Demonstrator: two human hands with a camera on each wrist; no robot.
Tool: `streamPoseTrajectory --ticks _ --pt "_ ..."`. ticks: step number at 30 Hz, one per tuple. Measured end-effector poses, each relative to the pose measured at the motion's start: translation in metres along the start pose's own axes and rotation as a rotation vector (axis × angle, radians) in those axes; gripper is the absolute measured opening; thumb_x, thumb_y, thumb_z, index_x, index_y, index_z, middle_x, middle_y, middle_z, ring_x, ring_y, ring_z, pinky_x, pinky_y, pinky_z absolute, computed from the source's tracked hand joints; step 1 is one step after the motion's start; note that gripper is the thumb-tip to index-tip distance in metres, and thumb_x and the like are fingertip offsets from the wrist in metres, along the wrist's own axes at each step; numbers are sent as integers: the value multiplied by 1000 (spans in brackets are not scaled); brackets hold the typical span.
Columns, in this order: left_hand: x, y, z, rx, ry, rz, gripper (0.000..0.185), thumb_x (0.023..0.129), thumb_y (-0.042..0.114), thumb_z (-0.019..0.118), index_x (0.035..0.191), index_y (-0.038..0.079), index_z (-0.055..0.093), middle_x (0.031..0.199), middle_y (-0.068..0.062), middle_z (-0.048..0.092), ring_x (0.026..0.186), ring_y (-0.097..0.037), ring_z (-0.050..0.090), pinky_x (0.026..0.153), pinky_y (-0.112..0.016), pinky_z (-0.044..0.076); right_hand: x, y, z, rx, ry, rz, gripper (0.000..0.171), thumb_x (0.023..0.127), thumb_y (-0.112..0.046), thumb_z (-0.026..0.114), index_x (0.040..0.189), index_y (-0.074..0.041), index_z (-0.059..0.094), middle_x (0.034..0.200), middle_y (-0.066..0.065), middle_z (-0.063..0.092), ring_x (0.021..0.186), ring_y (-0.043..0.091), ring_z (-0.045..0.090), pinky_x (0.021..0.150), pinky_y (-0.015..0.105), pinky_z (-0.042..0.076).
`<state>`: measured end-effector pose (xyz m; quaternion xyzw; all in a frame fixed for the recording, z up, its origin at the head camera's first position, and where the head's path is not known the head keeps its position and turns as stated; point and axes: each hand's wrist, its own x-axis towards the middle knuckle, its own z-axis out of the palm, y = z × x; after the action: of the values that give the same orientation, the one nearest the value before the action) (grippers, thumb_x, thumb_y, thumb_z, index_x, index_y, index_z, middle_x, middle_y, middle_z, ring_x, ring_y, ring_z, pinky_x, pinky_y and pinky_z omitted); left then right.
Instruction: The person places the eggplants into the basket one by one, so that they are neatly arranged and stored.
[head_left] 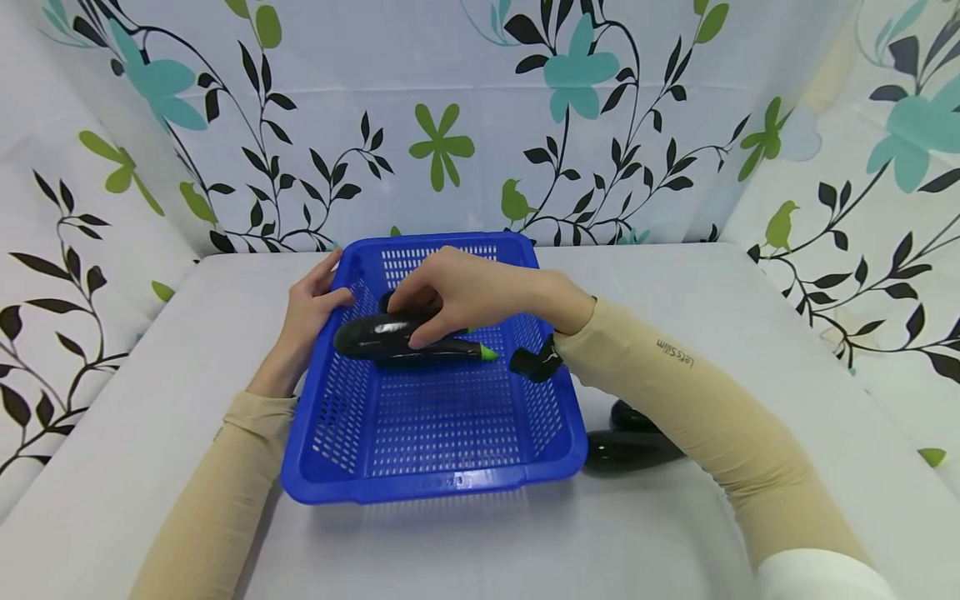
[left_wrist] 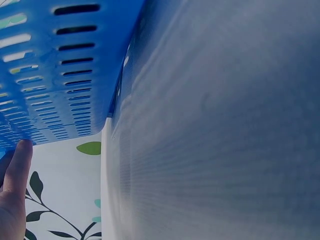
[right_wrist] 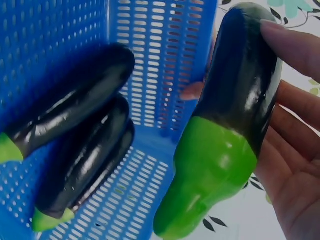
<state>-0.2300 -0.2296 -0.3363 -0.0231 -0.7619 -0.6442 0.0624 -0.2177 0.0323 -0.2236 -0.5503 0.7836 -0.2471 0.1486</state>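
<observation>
A blue slotted basket stands in the middle of the white table. My right hand reaches into it from the right and grips a dark eggplant with a green stem cap, held low over the basket's far half. Under and beside it lie other dark eggplants on the basket floor, one with its green tip pointing right. My left hand holds the basket's left rim, thumb over the edge and fingers on the outer wall.
Two more dark eggplants lie on the table just right of the basket, partly under my right forearm. Floral curtains close off the back and both sides. A bare white tabletop stretches around the basket.
</observation>
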Motion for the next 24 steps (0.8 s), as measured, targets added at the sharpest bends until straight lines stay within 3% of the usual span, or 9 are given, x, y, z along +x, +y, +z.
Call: streamPoseTrajectory --ticks 10,19,24 --pt "0 -2 4 11 -9 7 74 90 3 54 158 18 29 152 -20 45 131 -37 51 81 -12 52 9 20 17 -61 -10 118 37 86 -22 78 119 -7 72 104 2 74 88 11 65 84 25 51" --pt "-1 -1 2 2 -15 13 73 91 4 55 158 17 29 152 -21 45 113 -14 59 81 -12 52 13 33 31 10 -54 176 37 86 -20 79 118 -6 72 102 3 75 88 10 68 83 23 53" --pt "-1 0 1 -8 -5 11 74 90 3 56 158 18 30 151 -21 45 111 -11 58 82 -11 51 15 39 37 50 -78 174 37 86 -20 79 118 -5 71 103 3 75 89 10 68 85 23 53"
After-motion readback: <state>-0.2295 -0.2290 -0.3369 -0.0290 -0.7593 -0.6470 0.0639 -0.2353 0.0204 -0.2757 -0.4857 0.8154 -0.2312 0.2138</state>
